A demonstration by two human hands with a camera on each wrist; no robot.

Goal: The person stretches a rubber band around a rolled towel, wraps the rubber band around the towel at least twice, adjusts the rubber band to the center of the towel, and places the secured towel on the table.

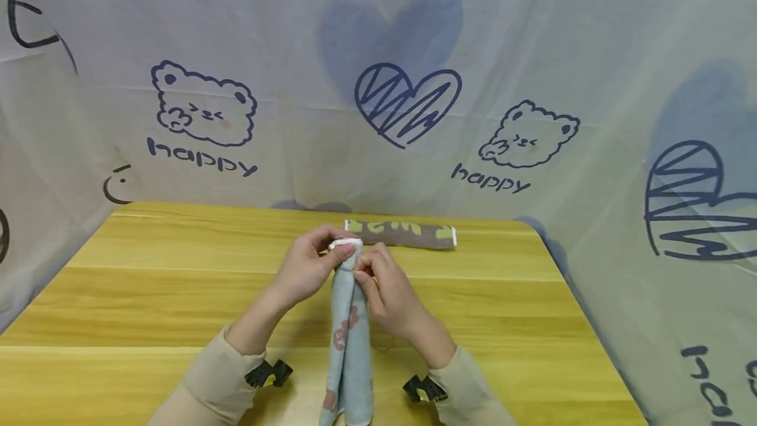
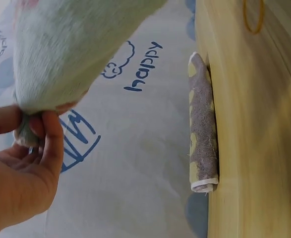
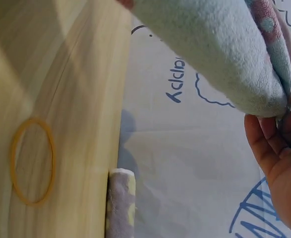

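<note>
Both hands work a rolled light-blue towel [image 1: 350,334] held upright over the wooden worktop [image 1: 148,281]: left hand [image 1: 304,268] & right hand [image 1: 387,294] each have a curled grip pinching its top end. A rolled brown towel [image 1: 402,233] lies at the far edge, w/ a yellow rubber band [image 3: 32,161] near it on the wood.

**Soft Terry, Smooth Wood**

The light blue towel [image 1: 350,334] is showing a fuzzy, matt terry cloth. The brown rolled towel [image 1: 402,233] is looking like the same napped cloth, with a white hem. The counter [image 1: 148,294] is showing smooth, faintly glossy yellow wood grain. The rubber band [image 3: 32,161] is lying thin and smooth. The printed backdrop [image 1: 378,84] is hanging as thin, matt fabric.
</note>
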